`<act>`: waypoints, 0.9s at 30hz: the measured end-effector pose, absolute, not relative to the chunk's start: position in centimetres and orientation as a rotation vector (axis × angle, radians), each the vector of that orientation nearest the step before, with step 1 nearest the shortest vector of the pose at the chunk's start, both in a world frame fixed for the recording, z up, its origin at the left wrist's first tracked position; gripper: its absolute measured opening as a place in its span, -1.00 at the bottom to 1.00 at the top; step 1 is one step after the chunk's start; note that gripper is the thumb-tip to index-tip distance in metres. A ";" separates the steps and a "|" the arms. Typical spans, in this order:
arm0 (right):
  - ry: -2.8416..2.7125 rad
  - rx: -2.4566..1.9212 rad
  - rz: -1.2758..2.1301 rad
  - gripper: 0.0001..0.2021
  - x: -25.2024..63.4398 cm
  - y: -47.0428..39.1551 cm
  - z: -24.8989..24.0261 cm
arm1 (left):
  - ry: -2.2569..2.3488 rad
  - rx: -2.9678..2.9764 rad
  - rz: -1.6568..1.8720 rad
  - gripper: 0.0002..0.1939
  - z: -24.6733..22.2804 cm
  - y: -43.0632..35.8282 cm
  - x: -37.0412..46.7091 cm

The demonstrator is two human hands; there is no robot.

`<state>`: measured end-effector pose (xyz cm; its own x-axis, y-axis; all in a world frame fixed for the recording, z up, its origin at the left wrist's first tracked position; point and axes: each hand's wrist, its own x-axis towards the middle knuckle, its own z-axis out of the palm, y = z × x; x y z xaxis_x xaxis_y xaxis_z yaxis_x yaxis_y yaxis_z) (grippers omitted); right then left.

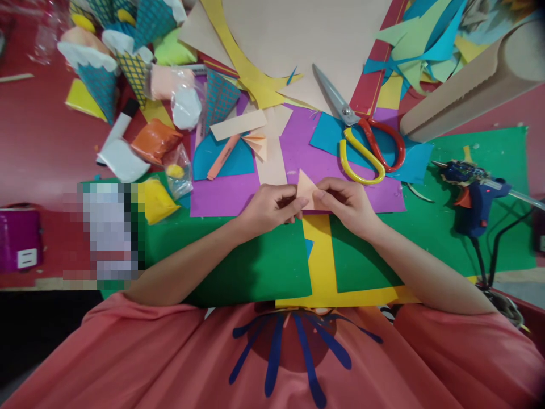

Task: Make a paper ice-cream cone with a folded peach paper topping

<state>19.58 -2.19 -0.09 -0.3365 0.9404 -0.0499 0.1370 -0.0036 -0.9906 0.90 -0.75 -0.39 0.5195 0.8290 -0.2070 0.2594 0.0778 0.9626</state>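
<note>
Between my two hands is a small peach piece of paper (306,192), folded with a pointed tip upward. My left hand (272,205) pinches its left side between thumb and fingers. On its right side, my right hand (347,203) grips the edge with thumb and forefinger. Just beyond my right hand lie scissors (361,133) with one red and one yellow handle, blades apart. Past my left hand are a pleated peach paper fan (257,145), a peach strip (238,125) and a peach marker-like stick (223,157) on blue paper.
Several paper cones (97,85) and clay packets (156,141) crowd the left. A blue glue gun (479,199) lies at right, near a rolled peach sheet (464,85). Paper scraps (419,40) pile at the back right. Green sheets (251,255) cover the near table.
</note>
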 end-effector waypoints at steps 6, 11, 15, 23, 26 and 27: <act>-1.660 -1.145 1.451 -0.66 19.7 -2.2 -0.3 | 0.986 1.332 0.641 -0.50 0.1 -0.5 1.1; -1.640 -1.136 1.466 -0.64 19.8 -2.2 -0.3 | 0.998 1.324 0.637 -0.50 0.1 -0.5 1.0; -1.552 -1.160 1.460 -0.62 19.8 -2.1 -0.2 | 1.028 1.313 0.742 -0.54 0.1 -0.6 1.0; -1.598 -1.109 1.380 -0.68 19.8 -1.8 -0.1 | 1.065 1.290 0.824 -0.62 -0.1 -0.5 0.9; -1.615 -1.110 1.267 -0.76 19.9 -1.8 -0.3 | 1.076 1.272 0.852 -0.61 -0.4 -0.4 0.6; -1.611 -1.111 1.222 -0.81 20.0 -1.8 -0.4 | 1.066 1.282 0.871 -0.61 -0.5 -0.4 0.6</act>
<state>19.97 -1.78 -0.38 -0.2840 0.9545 0.0913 0.1693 0.1436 -0.9751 0.57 -0.40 -0.49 0.3007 0.9450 -0.1283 0.0633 0.1144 0.9914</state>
